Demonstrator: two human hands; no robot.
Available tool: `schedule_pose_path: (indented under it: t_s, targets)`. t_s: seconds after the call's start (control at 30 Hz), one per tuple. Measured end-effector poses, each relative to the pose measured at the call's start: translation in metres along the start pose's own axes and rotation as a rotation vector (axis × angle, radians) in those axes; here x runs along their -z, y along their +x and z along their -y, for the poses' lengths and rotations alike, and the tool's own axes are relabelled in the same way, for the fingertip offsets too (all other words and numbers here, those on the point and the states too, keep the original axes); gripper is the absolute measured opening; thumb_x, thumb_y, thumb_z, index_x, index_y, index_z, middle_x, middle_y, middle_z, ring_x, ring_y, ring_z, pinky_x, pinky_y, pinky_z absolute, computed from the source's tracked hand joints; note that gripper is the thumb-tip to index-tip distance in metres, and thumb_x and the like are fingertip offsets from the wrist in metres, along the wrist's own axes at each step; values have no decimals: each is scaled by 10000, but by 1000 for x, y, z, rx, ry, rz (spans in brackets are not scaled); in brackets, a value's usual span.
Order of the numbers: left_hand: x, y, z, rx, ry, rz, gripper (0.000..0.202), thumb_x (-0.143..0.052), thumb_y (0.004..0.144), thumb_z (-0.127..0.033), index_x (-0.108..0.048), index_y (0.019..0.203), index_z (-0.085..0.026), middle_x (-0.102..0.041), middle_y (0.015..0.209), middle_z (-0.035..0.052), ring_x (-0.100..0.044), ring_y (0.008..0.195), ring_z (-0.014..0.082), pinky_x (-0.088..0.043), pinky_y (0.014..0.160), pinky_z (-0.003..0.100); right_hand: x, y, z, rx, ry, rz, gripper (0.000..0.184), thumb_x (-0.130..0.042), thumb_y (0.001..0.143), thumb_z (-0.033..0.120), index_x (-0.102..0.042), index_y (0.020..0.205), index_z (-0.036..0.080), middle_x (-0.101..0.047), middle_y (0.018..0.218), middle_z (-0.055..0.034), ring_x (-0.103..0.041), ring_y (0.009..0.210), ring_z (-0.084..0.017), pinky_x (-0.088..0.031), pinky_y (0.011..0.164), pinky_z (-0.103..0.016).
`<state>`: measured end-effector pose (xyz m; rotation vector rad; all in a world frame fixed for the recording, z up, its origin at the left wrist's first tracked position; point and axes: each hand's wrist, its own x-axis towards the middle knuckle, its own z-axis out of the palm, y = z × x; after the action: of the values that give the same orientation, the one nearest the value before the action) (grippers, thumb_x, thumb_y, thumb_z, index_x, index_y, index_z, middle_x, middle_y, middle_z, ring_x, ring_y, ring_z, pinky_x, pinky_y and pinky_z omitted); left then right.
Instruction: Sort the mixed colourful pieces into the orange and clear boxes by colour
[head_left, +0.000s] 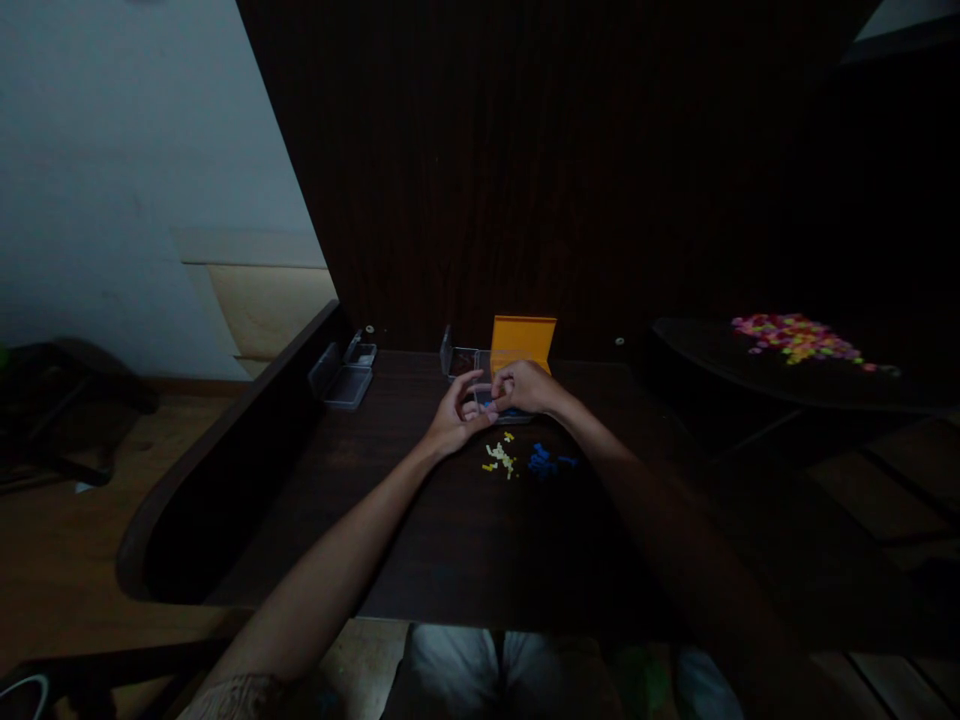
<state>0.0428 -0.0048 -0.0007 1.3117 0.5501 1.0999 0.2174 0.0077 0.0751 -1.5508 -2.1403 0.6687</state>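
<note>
Working at a clear box (514, 420), both hands close together over the middle of the counter (420, 540), just in front of an open yellow case (523, 340).

Left hand (456, 418): at the left side of the box, fingers curved, thumb reaching toward the front edge. Appears to steady the box; whether it grips the wall or a small piece I can't make out.

Right hand (525, 388): bent over the box from the right, fingers curled down, thumb and forefinger near each other. Possibly pinching something; too dim and small to confirm.

Contents: some blue shows inside the box, between the hands.

Loose stock: pale yellow pieces (501, 455) scattered on the counter just in front of the box; blue pieces (541, 461) heaped to their right, the two groups apart.

Surroundings: second clear box (465, 360), lid raised, behind the left hand; another open box (349, 388) well apart, toward the counter's left side. Bright beads (799, 338) piled on a dark surface at far right.

Judgement: step in hand looks like fine fingertip handling of small pieces at the box. Next move calls for a light, precise pinch, with the box kept steady and the two colours unmixed.
</note>
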Motion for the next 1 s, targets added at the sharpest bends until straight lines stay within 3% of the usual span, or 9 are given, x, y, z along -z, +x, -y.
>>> schedule_pose_path:
  t_s: [0.17,0.27,0.37,0.43,0.53,0.73,1.0]
  targets:
    - [1,0,1,7,-7,-15,788,-857,630,-261,-450,1303,-244,-540,1272,115,-647,764,101,-548,804,311,19,-38,-18,63,56,-153,226,-670,789,362,-712,794,140,-546,574,30,-466,533,-104,-332,518,-224]
    - [2,0,1,8,-5,-19,772,-853,633,-255,-454,1293,-240,-546,1264,111,-652,767,100,-547,819,314,26,-76,-40,53,-94,-181,167,-644,807,309,-708,779,157,-602,637,-4,-527,572,-127,-387,546,-241]
    - [3,0,0,14,-6,-12,749,-836,652,-234,-456,1297,-237,-544,1270,109,-664,778,108,-546,846,335,22,-115,-62,72,-123,-96,142,-669,803,289,-733,873,183,-691,845,-62,-634,711,-169,-503,654,-278]
    - [3,0,0,19,-10,-14,743,-830,653,-214,-458,1297,-234,-547,1265,107,-670,780,113,-546,862,350,14,-135,-74,112,-117,-73,252,-689,801,280,-725,1041,212,-695,1106,-94,-670,950,-226,-547,807,-338]
    - [4,1,0,15,-12,-25,748,-834,645,-212,-460,1292,-234,-564,1243,100,-672,783,116,-552,855,347,-2,-155,-84,169,-126,-93,430,-689,814,248,-649,1242,236,-618,1324,-99,-587,1210,-276,-474,1036,-444]
    - [2,-1,-3,18,-2,-54,766,-843,633,-233,-450,1290,-226,-571,1242,105,-676,804,130,-558,833,335,-22,-155,-76,207,-132,-185,436,-613,872,192,-608,1305,238,-633,1312,-85,-608,1194,-255,-497,1033,-425]
    - [1,-2,-4,17,1,-69,757,-846,616,-212,-466,1270,-230,-579,1228,92,-663,790,115,-558,805,307,-24,-132,-64,290,-139,-57,360,-592,876,161,-663,1224,223,-669,1196,-106,-609,1113,-240,-495,977,-418]
